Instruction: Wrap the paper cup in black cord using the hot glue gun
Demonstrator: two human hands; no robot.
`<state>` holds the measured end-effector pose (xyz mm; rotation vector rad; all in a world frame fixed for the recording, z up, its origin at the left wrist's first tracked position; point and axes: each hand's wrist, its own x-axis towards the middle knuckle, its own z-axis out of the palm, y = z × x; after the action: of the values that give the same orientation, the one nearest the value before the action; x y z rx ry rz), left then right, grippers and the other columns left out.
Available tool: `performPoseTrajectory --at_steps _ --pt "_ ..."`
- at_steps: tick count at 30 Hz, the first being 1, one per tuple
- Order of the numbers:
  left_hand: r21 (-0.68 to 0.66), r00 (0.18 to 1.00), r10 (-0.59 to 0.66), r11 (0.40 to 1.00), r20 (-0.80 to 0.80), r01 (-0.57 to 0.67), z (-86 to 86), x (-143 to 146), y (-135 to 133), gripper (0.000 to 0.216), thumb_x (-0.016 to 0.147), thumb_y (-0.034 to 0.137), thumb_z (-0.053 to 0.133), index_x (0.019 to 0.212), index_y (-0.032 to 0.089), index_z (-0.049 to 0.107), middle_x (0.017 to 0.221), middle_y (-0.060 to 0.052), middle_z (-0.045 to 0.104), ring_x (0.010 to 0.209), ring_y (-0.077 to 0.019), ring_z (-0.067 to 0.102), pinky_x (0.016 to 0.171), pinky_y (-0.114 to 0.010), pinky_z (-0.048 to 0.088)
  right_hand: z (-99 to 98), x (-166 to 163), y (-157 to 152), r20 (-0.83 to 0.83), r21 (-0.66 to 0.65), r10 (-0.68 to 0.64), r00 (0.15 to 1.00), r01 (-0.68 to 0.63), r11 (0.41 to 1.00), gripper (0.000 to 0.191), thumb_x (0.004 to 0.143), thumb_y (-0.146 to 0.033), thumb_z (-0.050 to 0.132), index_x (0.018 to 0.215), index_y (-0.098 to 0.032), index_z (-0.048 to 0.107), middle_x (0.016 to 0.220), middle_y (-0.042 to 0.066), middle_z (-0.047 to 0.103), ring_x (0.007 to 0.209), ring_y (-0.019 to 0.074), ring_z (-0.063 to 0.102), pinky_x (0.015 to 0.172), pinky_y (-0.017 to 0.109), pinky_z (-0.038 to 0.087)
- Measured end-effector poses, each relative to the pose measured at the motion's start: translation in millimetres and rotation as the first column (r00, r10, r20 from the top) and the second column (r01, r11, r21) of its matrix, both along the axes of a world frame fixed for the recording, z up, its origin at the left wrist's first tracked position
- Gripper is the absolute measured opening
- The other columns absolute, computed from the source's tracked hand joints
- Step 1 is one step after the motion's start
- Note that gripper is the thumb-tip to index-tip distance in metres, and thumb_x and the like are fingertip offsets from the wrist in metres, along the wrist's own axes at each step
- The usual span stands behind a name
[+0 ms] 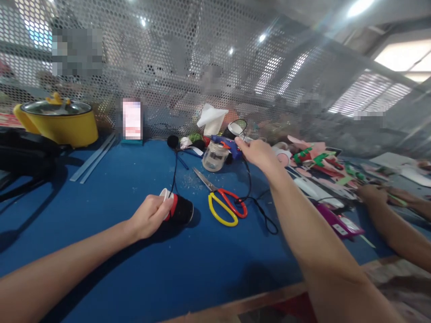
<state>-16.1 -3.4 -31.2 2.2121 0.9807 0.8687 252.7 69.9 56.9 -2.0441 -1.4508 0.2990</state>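
My left hand [150,216] is closed round a small black piece with a red band and a white end [177,209], held just above the blue table [111,188]. A thin black cord runs from it toward the back. My right hand [257,152] reaches far forward, fingers closed on the handle of a blue glue gun [226,144] that lies beside a small clear jar [214,157]. The gun's black cable [259,204] trails back over the table past the scissors.
Scissors with one yellow and one red handle [224,202] lie between my arms. A yellow pot with a lid [57,122] stands at the far left. Felt scraps [316,161] pile at the right, where another person's hands [373,194] work. A perforated metal screen [202,67] closes the back.
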Motion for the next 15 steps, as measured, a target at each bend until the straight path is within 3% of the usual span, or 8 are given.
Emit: performPoseTrajectory --at_steps 1,3,5,7,9,11,15 --pt "0.012 1.0 -0.001 1.0 -0.003 0.002 0.2 0.0 -0.3 0.037 0.082 0.026 0.023 0.046 0.017 0.025 0.044 0.005 0.028 0.042 -0.0062 0.025 0.044 -0.022 0.024 0.4 -6.3 -11.4 0.179 0.161 -0.027 0.984 -0.002 0.987 0.044 0.071 -0.053 0.043 0.06 -0.013 0.057 0.066 0.014 0.062 0.073 0.0251 0.058 0.065 0.035 0.042" --pt "0.07 1.0 -0.019 0.997 -0.009 0.02 1.0 0.3 -1.1 0.037 0.082 0.023 0.024 0.046 0.017 0.026 0.044 0.004 0.03 0.042 -0.0062 0.026 0.044 -0.022 0.025 -4.2 -25.5 -34.7 0.263 0.292 0.09 0.96 -0.168 0.942 0.046 0.076 -0.052 0.035 0.07 -0.013 0.06 0.072 0.012 0.063 0.074 0.023 0.058 0.066 0.034 0.041" --pt "0.16 0.997 -0.069 0.985 -0.024 0.072 2.6 0.9 -2.5 0.036 0.082 0.019 0.025 0.047 0.017 0.03 0.044 0.003 0.034 0.043 -0.0066 0.029 0.045 -0.022 0.026 -16.6 -50.1 -53.2 0.116 0.198 0.408 0.906 -0.423 0.884 0.049 0.077 -0.052 0.032 0.076 -0.014 0.061 0.075 0.009 0.064 0.071 0.0183 0.058 0.066 0.029 0.041" --pt "0.244 0.99 -0.133 0.96 -0.043 0.14 5.0 1.7 -4.2 0.034 0.081 0.016 0.026 0.047 0.017 0.033 0.046 0.002 0.038 0.045 -0.0075 0.032 0.046 -0.022 0.028 -34.0 -74.3 -62.6 -0.141 0.026 0.632 0.762 -0.635 0.772 0.054 0.078 -0.055 0.027 0.078 -0.015 0.062 0.082 0.008 0.064 0.077 0.0171 0.058 0.072 0.029 0.041" --pt "0.298 0.981 -0.184 0.934 -0.065 0.195 7.2 2.4 -5.7 0.033 0.08 0.014 0.026 0.048 0.017 0.035 0.047 0.001 0.04 0.046 -0.0083 0.033 0.046 -0.022 0.029 -51.2 -93.1 -63.2 -0.324 -0.056 0.67 0.668 -0.72 0.692 0.057 0.075 -0.059 0.027 0.072 -0.016 0.064 0.084 0.007 0.064 0.083 0.0187 0.056 0.079 0.032 0.038" --pt "0.326 0.973 -0.213 0.917 -0.087 0.23 8.6 3.0 -6.4 0.032 0.08 0.013 0.026 0.049 0.017 0.036 0.048 0.001 0.04 0.047 -0.0087 0.033 0.047 -0.022 0.03 -63.5 -104.6 -59.6 -0.513 -0.018 0.646 0.566 -0.759 0.651 0.053 0.074 -0.058 0.03 0.072 -0.017 0.064 0.085 0.006 0.064 0.087 0.018 0.055 0.082 0.034 0.036" --pt "0.33 0.969 -0.219 0.912 -0.116 0.245 9.7 4.3 -5.7 0.032 0.079 0.013 0.026 0.05 0.016 0.038 0.049 0.0 0.041 0.048 -0.0093 0.033 0.048 -0.023 0.031 -69.4 -112.6 -56.5 -0.77 0.186 0.553 0.318 -0.718 0.671 0.022 0.068 -0.039 0.055 0.074 -0.019 0.062 0.074 0.001 0.063 0.074 0.0128 0.057 0.078 0.031 0.04"
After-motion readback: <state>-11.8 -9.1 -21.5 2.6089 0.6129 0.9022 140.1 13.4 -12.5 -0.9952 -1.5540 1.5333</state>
